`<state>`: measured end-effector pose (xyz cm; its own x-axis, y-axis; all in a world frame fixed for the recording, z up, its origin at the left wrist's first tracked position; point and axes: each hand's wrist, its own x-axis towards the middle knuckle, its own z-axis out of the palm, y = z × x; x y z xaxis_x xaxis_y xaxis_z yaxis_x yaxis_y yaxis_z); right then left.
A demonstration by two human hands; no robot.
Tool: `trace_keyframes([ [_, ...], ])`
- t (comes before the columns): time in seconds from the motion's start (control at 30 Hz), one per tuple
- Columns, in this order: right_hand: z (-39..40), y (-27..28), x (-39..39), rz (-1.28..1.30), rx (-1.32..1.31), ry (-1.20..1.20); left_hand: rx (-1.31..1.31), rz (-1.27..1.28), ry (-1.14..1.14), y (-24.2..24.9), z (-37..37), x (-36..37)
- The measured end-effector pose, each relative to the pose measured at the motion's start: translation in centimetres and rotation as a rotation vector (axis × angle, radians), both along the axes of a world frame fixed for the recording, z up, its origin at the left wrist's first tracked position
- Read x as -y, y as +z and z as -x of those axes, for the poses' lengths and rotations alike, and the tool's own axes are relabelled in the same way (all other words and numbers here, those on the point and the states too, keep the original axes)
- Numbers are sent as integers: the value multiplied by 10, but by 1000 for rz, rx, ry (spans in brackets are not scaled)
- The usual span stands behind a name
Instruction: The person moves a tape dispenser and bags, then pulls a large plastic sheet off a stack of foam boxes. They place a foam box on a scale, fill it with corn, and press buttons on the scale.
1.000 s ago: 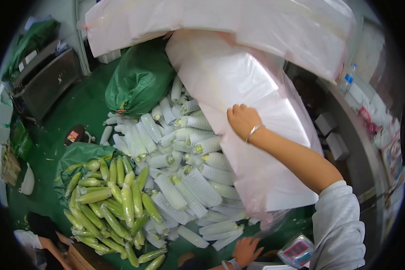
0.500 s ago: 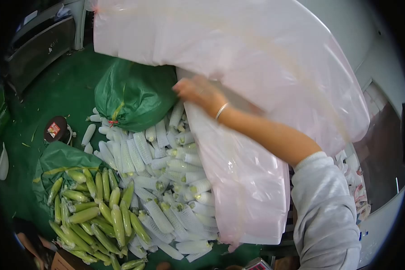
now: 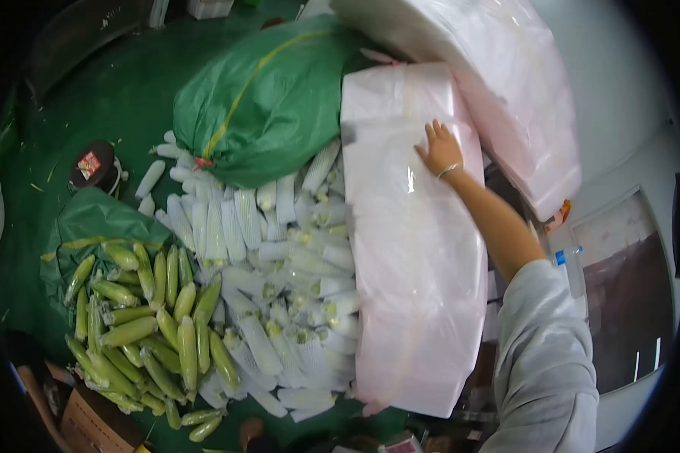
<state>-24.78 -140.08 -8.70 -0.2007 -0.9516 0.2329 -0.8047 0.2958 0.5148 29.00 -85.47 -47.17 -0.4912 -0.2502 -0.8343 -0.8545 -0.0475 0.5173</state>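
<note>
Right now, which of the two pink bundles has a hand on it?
The nearer bundle, alongside the netted pile: the right hand rests toward its far end. The other bundle, at upper right, has no hand on it.

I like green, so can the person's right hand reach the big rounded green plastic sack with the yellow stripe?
Probably yes: the right hand lies over the long pale pink plastic bundle beside the green sack, and only the bundle's top seems to lie between them.
</note>
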Motion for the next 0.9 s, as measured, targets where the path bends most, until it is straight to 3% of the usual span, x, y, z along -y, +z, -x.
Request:
trace_keyframes([
  [0.1,-52,-92,-70,20,-112,-155,-43,-94,102,34,11,47],
  [0.17,-75,-122,-109,-117,-248,-196,3,-121,116,35,19,51],
  [0.27,-62,-146,-146,-5,-187,-314,-134,-37,151,20,23,36],
  [0.47,-40,-142,-111,228,-56,-407,-183,114,153,19,34,22],
  [0.53,-42,-132,-108,96,262,-474,-193,32,139,8,31,3],
  [0.57,-46,-125,-112,102,258,-469,-198,37,143,3,29,-6],
  [0.63,-52,-109,-118,222,513,-530,-316,284,253,-9,29,-24],
  [0.67,-47,-107,-119,219,506,-520,-321,282,264,-23,32,-31],
  [0.73,-42,-113,-120,389,649,-556,-155,0,256,-43,30,-44],
  [0.8,-69,-104,-123,350,708,-564,-122,-28,256,2,34,-20],
  [0.9,-84,-99,-112,358,561,-657,-148,-99,285,-3,33,-31],
])
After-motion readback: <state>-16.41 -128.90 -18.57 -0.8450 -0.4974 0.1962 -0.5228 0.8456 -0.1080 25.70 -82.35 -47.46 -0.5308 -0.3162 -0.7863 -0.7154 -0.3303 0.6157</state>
